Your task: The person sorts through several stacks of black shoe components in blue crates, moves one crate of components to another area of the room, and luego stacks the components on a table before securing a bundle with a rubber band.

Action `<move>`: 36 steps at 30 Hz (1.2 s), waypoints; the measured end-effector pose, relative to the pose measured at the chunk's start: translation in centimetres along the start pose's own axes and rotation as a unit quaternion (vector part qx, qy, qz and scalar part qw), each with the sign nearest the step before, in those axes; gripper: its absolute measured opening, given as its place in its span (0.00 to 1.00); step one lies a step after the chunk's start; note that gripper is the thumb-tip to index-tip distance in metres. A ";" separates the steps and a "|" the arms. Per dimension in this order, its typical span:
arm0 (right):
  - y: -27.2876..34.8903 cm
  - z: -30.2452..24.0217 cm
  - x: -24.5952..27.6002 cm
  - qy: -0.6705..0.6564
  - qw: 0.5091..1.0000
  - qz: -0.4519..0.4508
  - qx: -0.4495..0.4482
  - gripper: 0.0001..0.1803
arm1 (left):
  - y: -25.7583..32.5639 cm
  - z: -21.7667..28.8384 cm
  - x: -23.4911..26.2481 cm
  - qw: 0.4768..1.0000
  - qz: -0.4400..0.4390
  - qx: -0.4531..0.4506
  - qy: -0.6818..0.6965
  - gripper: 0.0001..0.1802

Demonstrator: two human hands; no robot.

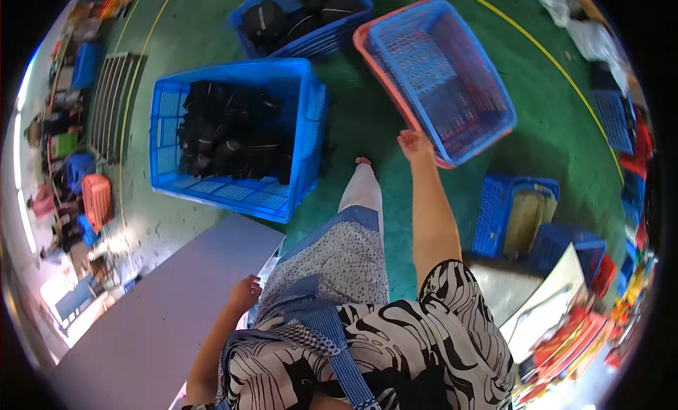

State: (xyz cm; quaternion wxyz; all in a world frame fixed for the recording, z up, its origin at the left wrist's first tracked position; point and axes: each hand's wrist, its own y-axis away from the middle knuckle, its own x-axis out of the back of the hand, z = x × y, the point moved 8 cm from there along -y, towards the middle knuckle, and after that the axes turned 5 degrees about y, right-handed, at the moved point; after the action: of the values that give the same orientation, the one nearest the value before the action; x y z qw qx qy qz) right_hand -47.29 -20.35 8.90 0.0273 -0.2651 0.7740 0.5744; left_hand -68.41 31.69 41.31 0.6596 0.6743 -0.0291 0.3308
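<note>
My right hand (417, 144) is stretched forward, its fingers closed at the near left corner of two nested plastic baskets. A blue basket (494, 74) sits inside a red basket (366, 46); the blue one looks empty, and both stand tilted to my view. I cannot make out which rim the fingers grip. My left hand (246, 292) hangs by the edge of a pale table (162, 304), fingers loosely apart with nothing visible in them. Ahead to the left is a large blue crate (307, 141) holding a pile of black items (229, 131).
Another blue crate (339, 30) with black rounded items stands beyond. At right, a blue bin (492, 216) and more bins are beside a metal-topped surface (505, 286). A slatted rack (111, 106) lies at left near a yellow floor line. My foot (363, 161) is between the crates.
</note>
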 end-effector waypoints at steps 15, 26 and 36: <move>-10.0 -5.3 4.3 -0.293 0.932 0.205 -0.062 0.23 | -2.9 9.2 0.6 0.987 -0.042 0.009 0.158 0.16; -2.0 -17.7 -3.3 -0.221 0.956 0.192 0.017 0.14 | -8.3 7.5 -0.1 0.972 -0.070 -0.025 0.223 0.16; 22.9 -13.1 -11.1 -0.191 0.980 0.005 -0.046 0.44 | -9.7 12.2 11.2 0.913 0.089 -0.157 0.366 0.14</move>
State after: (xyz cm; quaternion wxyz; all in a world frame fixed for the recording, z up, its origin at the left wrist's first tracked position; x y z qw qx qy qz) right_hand -44.47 -23.39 37.18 0.1597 -0.1480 0.7282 0.6499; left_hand -50.12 26.28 39.35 0.6896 0.3885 0.1028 0.6024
